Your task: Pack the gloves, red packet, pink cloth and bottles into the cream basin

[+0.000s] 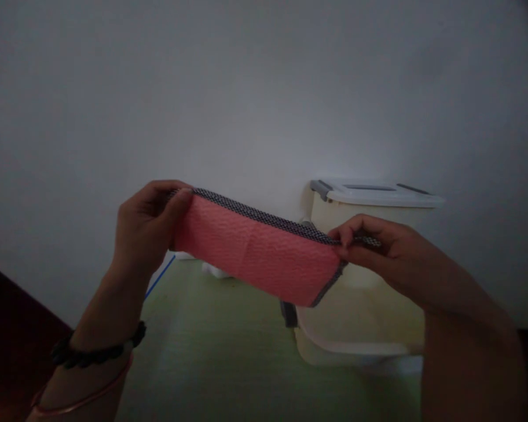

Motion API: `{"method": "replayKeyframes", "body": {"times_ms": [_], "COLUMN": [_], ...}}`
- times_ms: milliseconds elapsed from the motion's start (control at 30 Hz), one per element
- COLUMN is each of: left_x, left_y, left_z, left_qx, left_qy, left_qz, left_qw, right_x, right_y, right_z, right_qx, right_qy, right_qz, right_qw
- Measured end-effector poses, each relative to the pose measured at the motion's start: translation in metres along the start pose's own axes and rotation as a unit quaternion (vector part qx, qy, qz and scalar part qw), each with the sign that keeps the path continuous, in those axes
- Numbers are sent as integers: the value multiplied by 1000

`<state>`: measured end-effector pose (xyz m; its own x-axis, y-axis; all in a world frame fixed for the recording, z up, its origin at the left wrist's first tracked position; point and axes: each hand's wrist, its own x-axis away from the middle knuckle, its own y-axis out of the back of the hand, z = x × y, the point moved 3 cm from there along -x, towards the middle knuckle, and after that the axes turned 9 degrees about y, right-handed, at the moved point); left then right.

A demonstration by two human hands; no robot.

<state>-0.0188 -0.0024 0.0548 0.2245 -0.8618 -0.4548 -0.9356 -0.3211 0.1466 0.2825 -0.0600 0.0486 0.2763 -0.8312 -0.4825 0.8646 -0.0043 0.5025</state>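
Note:
A pink cloth [255,249] with a ribbed surface and a black-and-white checked border is stretched between my hands, raised above the table. My left hand [147,225] pinches its upper left corner between thumb and fingers. At the upper right corner, my right hand [387,252] pinches the border, and a short bit of that border sticks out past the fingertips. The cloth slopes down from left to right, and its lower edge hangs free.
Beneath the cloth is a light green tabletop [202,351] against a pale wall [246,88]. An open whitish plastic bin [334,349] stands at the right, partly behind my right arm. Behind it is a lidded storage box [378,196] with grey latches. A white item [217,271] lies behind the cloth.

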Motion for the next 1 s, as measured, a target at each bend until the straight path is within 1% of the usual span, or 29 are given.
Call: {"method": "replayKeyframes", "body": {"times_ms": [33, 67, 133, 167, 233, 300, 333, 367, 433, 500, 533, 600, 700, 867, 1000], "left_x": [-2, -4, -8, -9, -8, -3, 0, 4, 13, 20, 23, 27, 31, 37, 38], "left_y": [3, 6, 11, 13, 18, 20, 20, 17, 8, -4, -9, -18, -26, -27, -27], "left_z": [2, 3, 6, 7, 5, -3, -8, -14, -22, -28, -30, -31, -31, -32, -30], "left_qx": [35, 65, 99, 98, 67, 6, -38, -86, -175, -213, -214, -210, -204, -158, -143], "left_qy": [11, 17, 17, 25, 18, -25, -58, -91, -147, -187, -201, -210, -201, -198, -196], "left_qz": [-22, -32, -49, -57, -75, -72, -51, -15, 97, 194, 223, 254, 283, 326, 364], "left_qw": [999, 997, 994, 993, 995, 997, 996, 992, 969, 939, 930, 921, 916, 911, 899], "right_x": [-1, -1, -4, -5, -7, -8, -8, -8, -7, -8, -8, -9, -10, -10, -11], "right_y": [-7, -14, -29, -36, -47, -55, -57, -58, -58, -59, -60, -64, -72, -80, -74], "right_z": [4, 8, 15, 16, 18, 17, 17, 18, 19, 22, 24, 28, 32, 38, 38], "right_qx": [-16, -28, -22, -2, 46, 84, 96, 105, 114, 110, 104, 90, 74, 53, 68], "right_qy": [7, 14, 40, 50, 59, 58, 60, 62, 68, 72, 74, 78, 90, 126, 133], "right_qz": [20, 41, 72, 82, 99, 116, 123, 126, 119, 101, 93, 80, 49, 20, 9], "right_qw": [1000, 999, 996, 995, 992, 988, 986, 984, 984, 986, 987, 990, 992, 990, 989]}}
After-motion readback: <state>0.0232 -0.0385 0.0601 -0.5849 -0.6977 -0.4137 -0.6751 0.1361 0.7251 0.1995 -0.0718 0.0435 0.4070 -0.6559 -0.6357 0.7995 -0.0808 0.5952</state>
